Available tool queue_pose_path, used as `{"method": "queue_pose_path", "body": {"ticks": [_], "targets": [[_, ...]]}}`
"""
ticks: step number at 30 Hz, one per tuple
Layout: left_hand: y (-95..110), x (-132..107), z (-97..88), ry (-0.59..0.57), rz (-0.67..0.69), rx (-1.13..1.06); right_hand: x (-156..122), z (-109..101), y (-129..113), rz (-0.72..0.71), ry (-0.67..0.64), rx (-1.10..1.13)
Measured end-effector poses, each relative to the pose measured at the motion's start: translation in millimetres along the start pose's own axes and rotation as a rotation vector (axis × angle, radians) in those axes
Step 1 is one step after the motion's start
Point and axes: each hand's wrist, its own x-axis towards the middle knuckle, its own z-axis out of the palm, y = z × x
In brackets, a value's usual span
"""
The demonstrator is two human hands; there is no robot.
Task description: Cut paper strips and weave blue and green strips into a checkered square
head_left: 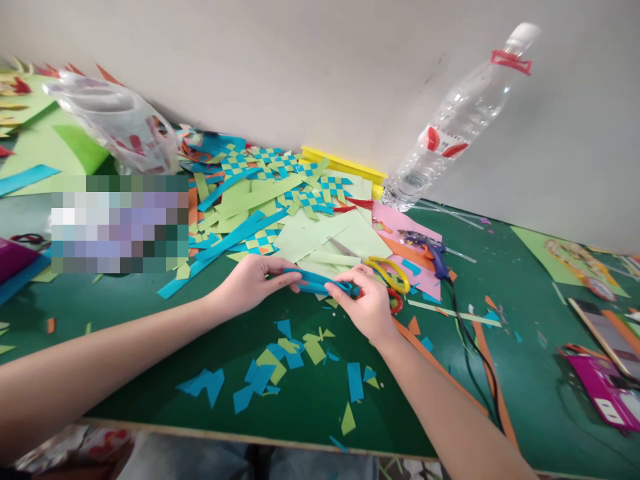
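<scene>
A blue paper strip [317,281], bent into a loop at its right end, is stretched between my two hands above the green table. My left hand [257,283] pinches its left end between thumb and fingers. At the looped right end, my right hand [367,300] grips it the same way. Scissors with yellow and red handles [393,275] lie just behind my right hand, their blades resting on pale green paper [330,233]. Blue and green paper scraps [270,363] are scattered in front of my hands.
Woven blue-and-green paper pieces [310,200] and loose strips pile up at the back. A clear plastic bottle [450,127] leans at the wall. Rightward lie a purple glue gun [441,261] with a black cord and a magenta case [603,393]. A plastic-bagged cup [125,127] stands back left.
</scene>
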Motion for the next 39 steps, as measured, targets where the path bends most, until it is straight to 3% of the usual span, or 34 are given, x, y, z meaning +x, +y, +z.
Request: {"method": "queue_pose_path", "body": {"ticks": [16, 28, 39], "targets": [[-2.0, 1.0, 0.7, 0.041, -0.014, 0.006, -0.3, -0.6, 0.7, 0.105, -0.021, 0.063], [-1.1, 2.6, -1.2, 0.112, 0.002, -0.009, 0.1, -2.9, -1.2, 0.396, -0.108, 0.407], [-0.6, 1.3, -0.2, 0.135, 0.009, -0.034, 0.3, -1.8, -0.2, 0.455, -0.098, 0.514]]}}
